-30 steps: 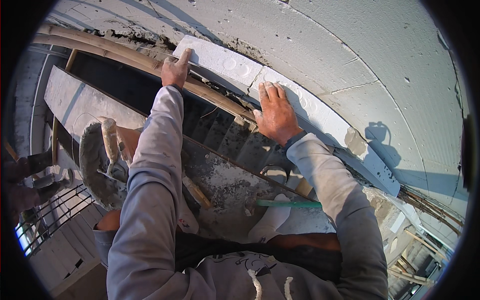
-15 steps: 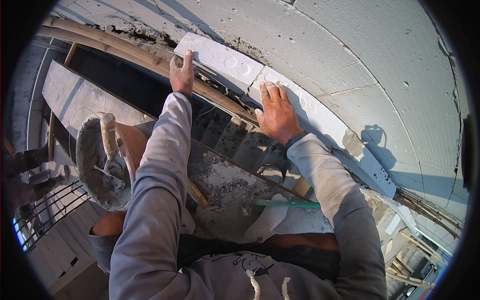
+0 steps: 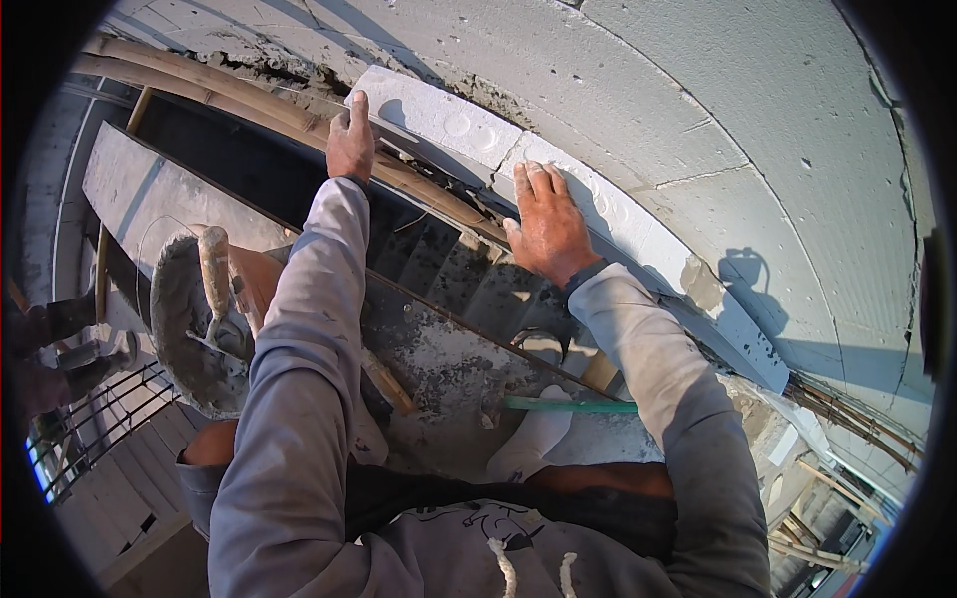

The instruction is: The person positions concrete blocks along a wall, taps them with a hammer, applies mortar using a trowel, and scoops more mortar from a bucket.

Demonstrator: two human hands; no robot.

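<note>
Two pale, light-weight wall blocks lie end to end along the wall, the left block (image 3: 454, 118) and the right block (image 3: 638, 221). My right hand (image 3: 548, 214) rests on the right block beside the joint, its fingers stretched flat. At the left block's outer end is my left hand (image 3: 351, 140), one digit pointing up and the others partly bent. Its shadow falls on the block, and no held thing shows in it. Whether it touches the block edge I cannot tell. A thin string (image 3: 299, 93) runs close to that hand.
A bucket of grey mortar (image 3: 179, 329) with a wooden-handled trowel (image 3: 214, 274) stands at my left. Bamboo poles (image 3: 239, 98) run below the wall. A green strip (image 3: 573, 405) lies near my foot. At the far left another person's legs (image 3: 70, 349) show.
My left hand has shifted slightly left and up, away from the left block's face, and its shadow now shows on the block. The right hand stays in place.
</note>
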